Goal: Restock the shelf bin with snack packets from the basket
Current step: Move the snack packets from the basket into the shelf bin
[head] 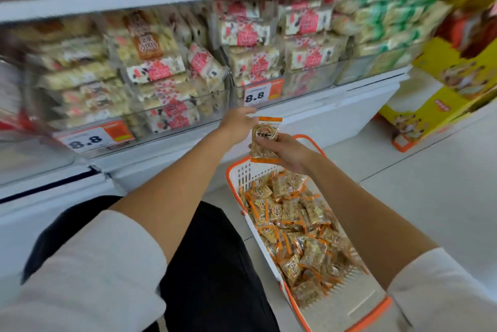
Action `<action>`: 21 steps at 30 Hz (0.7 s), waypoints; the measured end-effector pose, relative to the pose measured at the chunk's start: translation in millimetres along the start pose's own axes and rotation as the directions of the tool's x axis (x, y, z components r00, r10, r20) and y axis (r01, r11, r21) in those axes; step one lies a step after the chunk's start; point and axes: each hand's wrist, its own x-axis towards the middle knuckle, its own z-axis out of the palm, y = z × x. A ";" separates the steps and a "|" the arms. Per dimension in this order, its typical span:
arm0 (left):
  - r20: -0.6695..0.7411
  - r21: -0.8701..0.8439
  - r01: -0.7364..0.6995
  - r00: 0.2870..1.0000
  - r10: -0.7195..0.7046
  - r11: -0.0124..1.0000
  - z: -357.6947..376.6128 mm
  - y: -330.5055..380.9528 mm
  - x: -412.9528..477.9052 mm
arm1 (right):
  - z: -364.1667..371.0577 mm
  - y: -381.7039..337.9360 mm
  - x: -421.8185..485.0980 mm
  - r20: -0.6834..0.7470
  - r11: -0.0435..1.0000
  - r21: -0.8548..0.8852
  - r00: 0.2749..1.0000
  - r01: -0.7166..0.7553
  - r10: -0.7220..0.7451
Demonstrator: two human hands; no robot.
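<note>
A white basket with an orange rim [295, 296] stands on the floor at lower right, holding several clear snack packets with orange ends [298, 226]. My right hand [287, 151] grips one such packet [265, 140] upright above the basket's far end. My left hand [238, 122] reaches up beside the packet's top, fingers touching its upper left edge; whether it pinches the packet is unclear. Just above the hands, clear shelf bins [177, 105] hold red-and-white packets.
Price tags reading 8.8 [255, 95] hang on the bin fronts. A white cabinet base [322, 119] sits under the shelf. Yellow display boxes [441, 95] stand at the right. My dark-trousered knee [209, 264] is beside the basket.
</note>
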 end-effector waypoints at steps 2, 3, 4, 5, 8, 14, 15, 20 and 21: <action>-0.036 -0.044 -0.026 0.999 0.025 0.999 -18.8 20.3 -8.3 | 2.8 -30.4 -11.1 0.046 0.998 -0.040 0.998 0.047 -0.045; -0.055 -0.061 -0.036 0.998 0.033 0.998 -26.6 30.0 -12.9 | 5.3 -45.1 -17.8 0.068 0.996 -0.068 0.996 0.060 -0.056; -0.077 -0.079 -0.046 0.996 0.040 0.996 -33.4 38.5 -17.6 | 6.2 -56.9 -21.8 0.076 0.992 -0.100 0.995 0.073 -0.066; -0.106 -0.104 -0.054 0.993 0.043 0.993 -39.4 46.4 -22.7 | 9.5 -69.2 -28.6 0.089 0.988 -0.133 0.993 0.084 -0.072; -0.202 -0.111 -0.099 0.976 0.075 0.989 -58.3 63.5 -30.4 | 18.2 -99.1 -41.0 0.108 0.981 -0.156 0.989 0.119 -0.103; -0.290 -0.170 -0.207 0.945 0.152 0.963 -101.7 100.3 -53.6 | 36.2 -143.3 -53.8 0.100 0.941 -0.207 0.963 0.268 -0.252; -0.303 -0.181 -0.223 0.939 0.162 0.958 -108.0 106.2 -56.8 | 41.3 -151.0 -54.5 0.097 0.933 -0.210 0.956 0.292 -0.277; -0.380 -0.229 -0.298 0.904 0.196 0.927 -143.1 127.6 -68.5 | 67.5 -189.0 -52.7 0.064 0.868 -0.288 0.913 0.404 -0.403; -0.401 -0.204 -0.320 0.889 0.220 0.925 -152.6 133.6 -72.3 | 73.7 -199.2 -52.5 0.056 0.858 -0.293 0.903 0.423 -0.426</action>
